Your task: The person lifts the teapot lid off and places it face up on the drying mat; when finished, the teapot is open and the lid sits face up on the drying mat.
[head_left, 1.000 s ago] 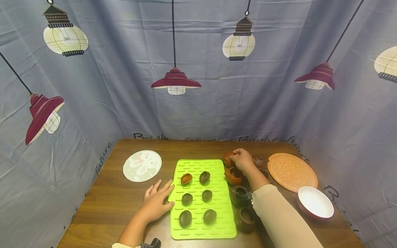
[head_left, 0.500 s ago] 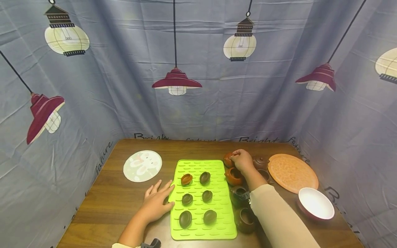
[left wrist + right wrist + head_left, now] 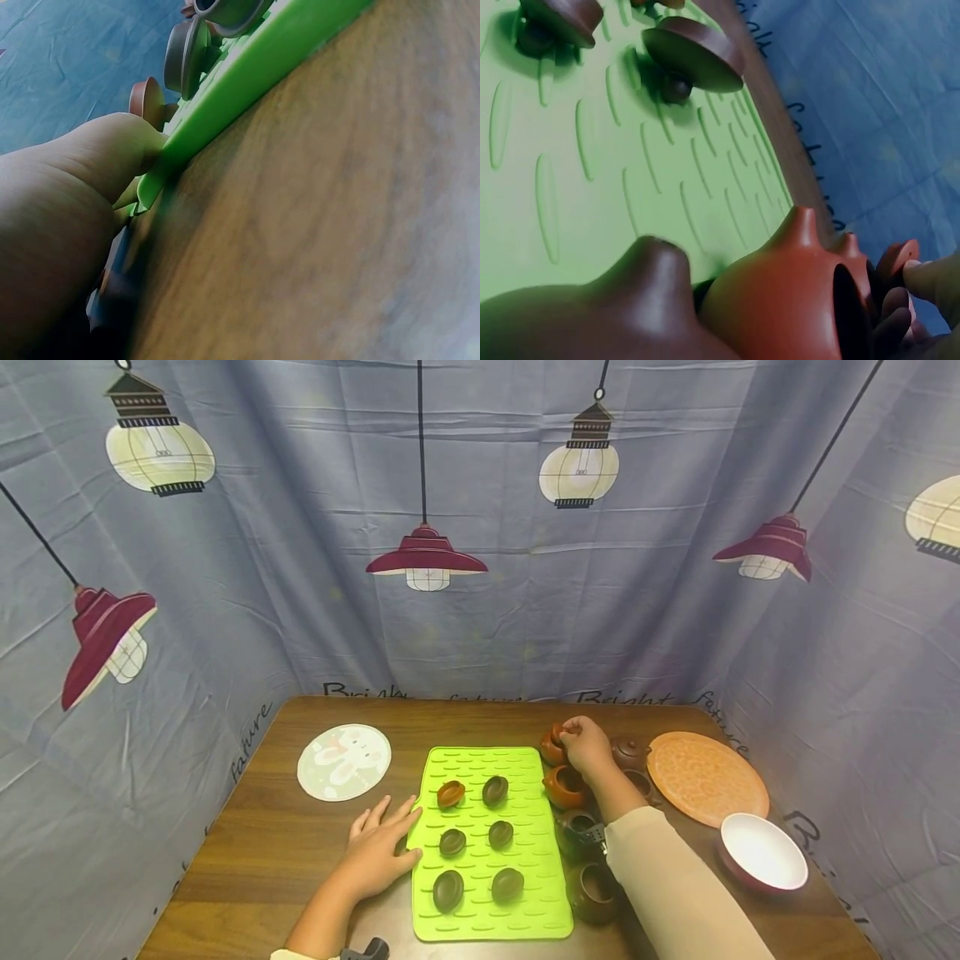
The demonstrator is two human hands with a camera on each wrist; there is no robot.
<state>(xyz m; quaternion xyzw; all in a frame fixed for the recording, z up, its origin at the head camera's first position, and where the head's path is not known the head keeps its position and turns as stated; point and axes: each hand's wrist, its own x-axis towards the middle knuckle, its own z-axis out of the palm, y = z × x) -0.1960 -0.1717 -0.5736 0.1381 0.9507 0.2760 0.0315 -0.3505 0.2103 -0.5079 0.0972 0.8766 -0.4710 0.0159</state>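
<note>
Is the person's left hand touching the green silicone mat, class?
Touching. In the left wrist view the left hand presses against the green mat's edge; the head view shows its fingertips on the mat's left border.

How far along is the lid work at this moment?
Six lids already lie upside down on the green mat. The right hand is pinching the lid of the far teapot, tilting it off. The left hand rests flat at the mat's edge. One small teapot beside the orange trivet keeps its lid on.
</note>
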